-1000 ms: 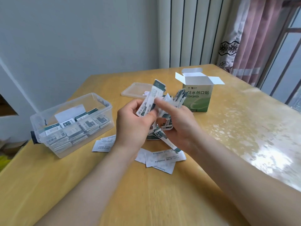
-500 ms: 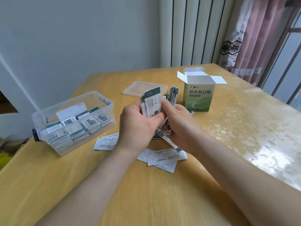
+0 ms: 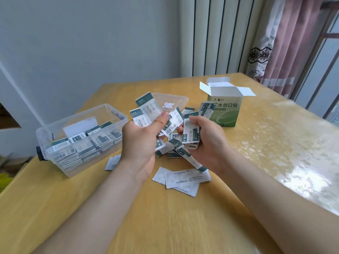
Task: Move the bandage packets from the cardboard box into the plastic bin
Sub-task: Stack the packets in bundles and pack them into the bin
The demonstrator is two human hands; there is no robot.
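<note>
Centre of frame, I see the left hand pinching a fan of bandage packets under the thumb, the right hand curled round a looser bunch. Several dangle between them. Carrying these to the plastic bin at left, I judge some may slip among the paper slips below.

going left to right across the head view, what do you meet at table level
plastic bin → left hand gripping bandage packets → right hand gripping more → cardboard box
</note>
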